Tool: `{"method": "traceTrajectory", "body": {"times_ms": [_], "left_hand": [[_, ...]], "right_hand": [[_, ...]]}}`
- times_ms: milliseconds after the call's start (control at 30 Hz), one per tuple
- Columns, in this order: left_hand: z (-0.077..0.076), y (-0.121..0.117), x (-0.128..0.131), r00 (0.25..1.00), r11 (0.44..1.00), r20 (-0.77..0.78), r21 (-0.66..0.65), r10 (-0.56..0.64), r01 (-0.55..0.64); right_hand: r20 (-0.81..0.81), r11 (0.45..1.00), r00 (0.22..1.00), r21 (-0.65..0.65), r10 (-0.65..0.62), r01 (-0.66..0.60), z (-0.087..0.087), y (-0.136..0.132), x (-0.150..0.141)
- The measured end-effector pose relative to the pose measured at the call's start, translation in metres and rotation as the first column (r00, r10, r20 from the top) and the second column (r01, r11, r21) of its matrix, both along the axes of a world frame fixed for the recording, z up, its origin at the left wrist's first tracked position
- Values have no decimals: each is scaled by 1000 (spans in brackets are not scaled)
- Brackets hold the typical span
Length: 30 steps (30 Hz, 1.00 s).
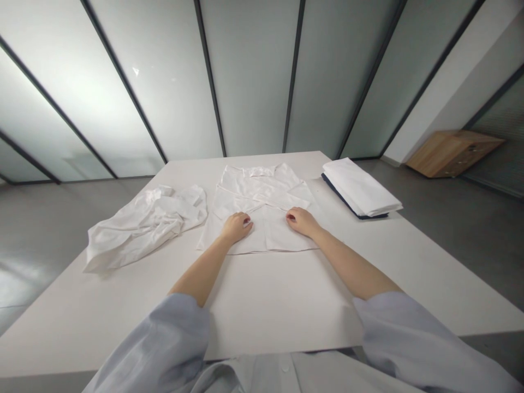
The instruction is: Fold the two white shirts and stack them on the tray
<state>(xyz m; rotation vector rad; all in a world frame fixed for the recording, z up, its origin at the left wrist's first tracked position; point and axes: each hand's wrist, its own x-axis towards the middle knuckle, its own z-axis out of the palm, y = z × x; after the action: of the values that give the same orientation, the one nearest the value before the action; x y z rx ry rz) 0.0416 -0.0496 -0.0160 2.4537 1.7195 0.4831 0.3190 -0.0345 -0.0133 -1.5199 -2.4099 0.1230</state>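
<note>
A white button shirt [262, 188] lies spread and partly folded in the middle of the white table [278, 311], with its collar toward the far side. My left hand [236, 227] and my right hand [301, 221] both rest on its lower half, palms down and fingers curled against the cloth. Whether either hand pinches the fabric is hard to see. To the left of my left hand lies a crumpled white garment [143, 226], and a folded white stack with dark navy beneath [360, 188] sits beyond my right hand.
The table's far and side edges drop to a grey floor [69, 218]. Frosted glass panels with dark frames [254, 76] stand behind it, and a low wooden cabinet [452, 154] stands at the far right. My light blue sleeves [393, 338] cover the near table edge.
</note>
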Motion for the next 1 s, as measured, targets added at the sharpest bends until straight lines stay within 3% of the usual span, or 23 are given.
{"method": "traceTrajectory", "body": {"times_ms": [267, 700, 1000], "left_hand": [[9, -7, 7, 989, 999, -136, -4, 52, -53], [-1, -12, 7, 987, 996, -157, -80, -46, 34], [4, -24, 17, 947, 948, -38, -34, -319, 318]], "right_hand": [[67, 1000, 998, -23, -2, 3, 8, -7, -4], [115, 999, 993, -20, -25, 27, -12, -1, -3], [-79, 962, 959, 64, 270, -266, -14, 1, -11]]}}
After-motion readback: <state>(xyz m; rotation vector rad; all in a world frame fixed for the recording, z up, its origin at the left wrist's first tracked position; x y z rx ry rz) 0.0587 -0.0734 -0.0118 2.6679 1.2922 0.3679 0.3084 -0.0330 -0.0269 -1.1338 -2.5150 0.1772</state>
